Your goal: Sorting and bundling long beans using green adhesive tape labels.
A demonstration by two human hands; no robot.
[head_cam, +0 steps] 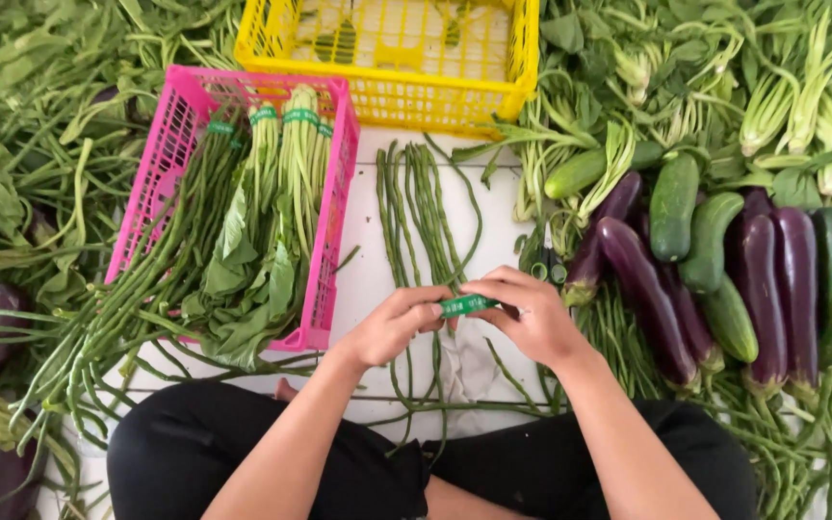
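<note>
Sitting cross-legged on the floor, the person has both knees cut off by the lower edge of the view, and the eggplants (642,289) and cucumbers (674,207) to the right of the hands run partly under one another, so their count is hard to tell. A dark tool with looped handles just beyond the right hand (532,318) is mostly buried under stalks; it may be scissors, but I cannot say for sure.

Both hands meet over the white floor. The left hand (397,325) and the right hand each pinch one end of a short green band (466,306) between thumb and fingertips, the grip closed tight on it and the band stretched flat between them. Nothing else is in either hand.

Just beyond the hands lies a loose bunch of long beans (421,207), stretching away toward a yellow crate (455,101). To the left of the left hand sits a pink crate (334,193) holding leafy bundles already wrapped with green bands near their stems. Loose greens crowd the floor on both far sides.
</note>
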